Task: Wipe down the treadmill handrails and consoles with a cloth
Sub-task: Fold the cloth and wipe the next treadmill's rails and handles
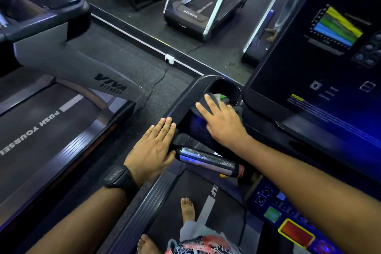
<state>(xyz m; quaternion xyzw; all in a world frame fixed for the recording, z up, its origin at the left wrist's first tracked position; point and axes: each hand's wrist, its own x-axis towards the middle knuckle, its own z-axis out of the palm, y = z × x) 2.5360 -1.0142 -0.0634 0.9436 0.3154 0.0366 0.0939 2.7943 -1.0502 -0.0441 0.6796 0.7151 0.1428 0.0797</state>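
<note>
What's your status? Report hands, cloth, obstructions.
Left hand flat on console rim. Right hand pressing cloth at cup holder. Something green in holder. Chrome grip clear of both hands.

The cloth (239,109) lies mostly hidden under the right hand (221,121), so its full shape cannot be told. Only grey folds and a green scrap show at the cup holder (226,86). The console screen (329,47) is cut off by the right edge, and its small print is too blurred to read. The right forearm covers part of the button panel (274,208). On the neighbouring treadmill's belt (41,130), the lettering runs off the left edge. The nearer foot (147,243) is cut by the bottom edge.
</note>
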